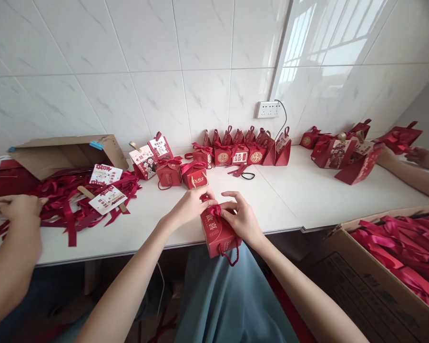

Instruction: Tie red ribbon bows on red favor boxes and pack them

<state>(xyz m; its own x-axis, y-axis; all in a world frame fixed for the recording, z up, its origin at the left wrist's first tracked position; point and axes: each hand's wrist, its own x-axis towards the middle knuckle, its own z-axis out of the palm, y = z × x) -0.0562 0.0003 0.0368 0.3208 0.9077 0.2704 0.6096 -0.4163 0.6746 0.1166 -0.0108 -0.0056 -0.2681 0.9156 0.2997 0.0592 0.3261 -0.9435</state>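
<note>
A small red gift box (219, 238) with gold characters and a dark red cord handle (232, 259) is tilted at the table's front edge, above my lap. On its top is a red ribbon (214, 210) in a bow. My left hand (193, 205) pinches the ribbon from the left, fingertips partly hidden. From the right, my right hand (241, 216) pinches the bow between thumb and finger, the index finger raised. Just behind stand two more red boxes with ribbons, one (195, 176) close to my left hand and another (169, 172) beside it.
A row of red boxes (239, 155) stands along the wall. Left, a co-worker's hand (16, 207) is by a ribbon pile (71, 209) and cards (107, 199). Right, another person's hand (382, 155) touches a red box (359, 166). A carton (364, 281) holds many red pieces.
</note>
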